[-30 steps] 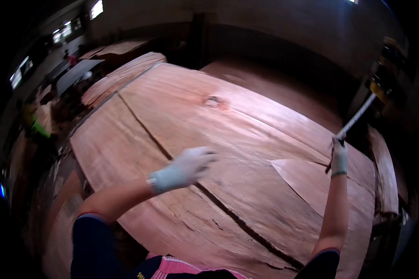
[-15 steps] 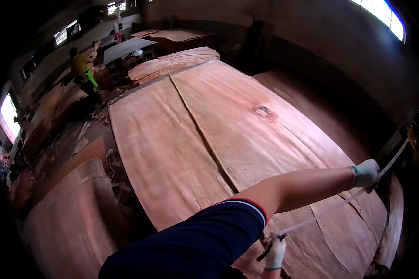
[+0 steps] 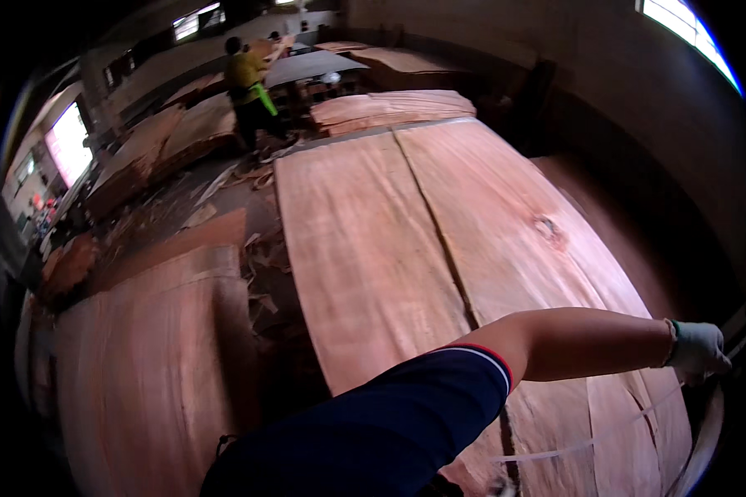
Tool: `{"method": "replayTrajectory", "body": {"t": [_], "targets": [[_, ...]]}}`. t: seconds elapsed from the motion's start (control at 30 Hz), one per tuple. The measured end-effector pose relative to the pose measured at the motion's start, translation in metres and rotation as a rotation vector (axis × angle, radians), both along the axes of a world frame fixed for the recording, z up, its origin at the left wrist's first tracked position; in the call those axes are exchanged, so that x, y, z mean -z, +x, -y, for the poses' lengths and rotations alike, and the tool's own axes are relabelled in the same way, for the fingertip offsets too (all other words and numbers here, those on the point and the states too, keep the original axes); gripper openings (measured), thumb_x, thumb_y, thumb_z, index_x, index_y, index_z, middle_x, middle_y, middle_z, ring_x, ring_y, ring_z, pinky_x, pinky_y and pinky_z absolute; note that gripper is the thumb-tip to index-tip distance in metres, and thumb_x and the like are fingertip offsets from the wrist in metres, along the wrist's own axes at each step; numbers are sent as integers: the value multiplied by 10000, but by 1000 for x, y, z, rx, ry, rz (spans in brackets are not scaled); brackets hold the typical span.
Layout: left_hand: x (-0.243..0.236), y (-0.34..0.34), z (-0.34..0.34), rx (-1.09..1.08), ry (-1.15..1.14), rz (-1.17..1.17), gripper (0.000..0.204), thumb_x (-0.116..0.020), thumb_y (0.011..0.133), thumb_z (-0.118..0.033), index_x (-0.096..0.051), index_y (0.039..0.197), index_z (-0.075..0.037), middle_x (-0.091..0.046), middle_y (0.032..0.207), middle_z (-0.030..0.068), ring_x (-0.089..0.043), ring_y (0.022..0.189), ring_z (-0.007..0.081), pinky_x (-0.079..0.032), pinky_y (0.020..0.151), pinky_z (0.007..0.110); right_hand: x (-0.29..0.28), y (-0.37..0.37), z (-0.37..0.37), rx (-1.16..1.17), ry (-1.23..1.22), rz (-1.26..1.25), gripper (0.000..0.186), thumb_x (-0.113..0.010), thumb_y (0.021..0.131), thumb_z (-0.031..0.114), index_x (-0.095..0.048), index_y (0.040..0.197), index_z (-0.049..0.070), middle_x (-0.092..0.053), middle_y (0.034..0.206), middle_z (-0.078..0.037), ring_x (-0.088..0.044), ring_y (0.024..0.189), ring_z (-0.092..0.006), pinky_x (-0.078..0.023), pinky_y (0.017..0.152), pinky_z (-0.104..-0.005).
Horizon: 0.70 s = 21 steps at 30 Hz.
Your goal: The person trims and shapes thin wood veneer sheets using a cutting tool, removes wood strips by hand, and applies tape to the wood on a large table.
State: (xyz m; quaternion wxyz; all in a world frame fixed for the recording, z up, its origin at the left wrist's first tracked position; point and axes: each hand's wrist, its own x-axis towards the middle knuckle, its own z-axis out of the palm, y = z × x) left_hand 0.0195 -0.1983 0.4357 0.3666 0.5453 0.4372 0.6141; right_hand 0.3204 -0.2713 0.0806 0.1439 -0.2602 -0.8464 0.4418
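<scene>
Down and left from your left hand [image 3: 699, 348], the pale tape strip [image 3: 549, 454] is slanting lengthwise over the wood veneer [image 3: 373, 248] toward your right hand [image 3: 501, 489], barely showing. Your left fingers are sitting curled; whether either hand is gripping the strip, you cannot tell.

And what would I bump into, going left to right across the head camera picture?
Bright opening, co-worker in yellow, long dark line down the big wood veneer sheet, knot in that sheet, gloved left hand.
</scene>
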Motion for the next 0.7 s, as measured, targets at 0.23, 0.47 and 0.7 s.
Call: {"method": "replayTrajectory", "body": {"t": [0.23, 0.47, 0.7], "targets": [[36, 57, 121, 139, 75, -180, 234, -666, 854, -233, -638, 863, -1, -654, 691, 105, -618, 595, 198, -483, 545, 328, -145, -61, -36, 31, -145, -568, 236, -576, 937, 253, -596, 982, 21, -556, 830, -74, -498, 687, -148, -437, 624, -263], [58, 15, 242, -282, 216, -254, 693, -743, 807, -295, -372, 1342, -58, -596, 1057, 216, -608, 899, 309, -499, 766, 415, -222, -134, 85, 114, -112, -581, 287, -589, 953, 276, -551, 781, 50, -499, 687, -5, -408, 577, -79, -297, 507, -218], [139, -41, 356, -188, 62, -28, 394, -729, 844, -231, -573, 1115, 9, -628, 992, 125, -599, 895, 186, -499, 807, 330, -172, -214, 156, 189, 354, -588, 240, -533, 966, 142, -570, 1076, -67, -605, 915, -80, -571, 835, -203, -468, 790, -333]]}}
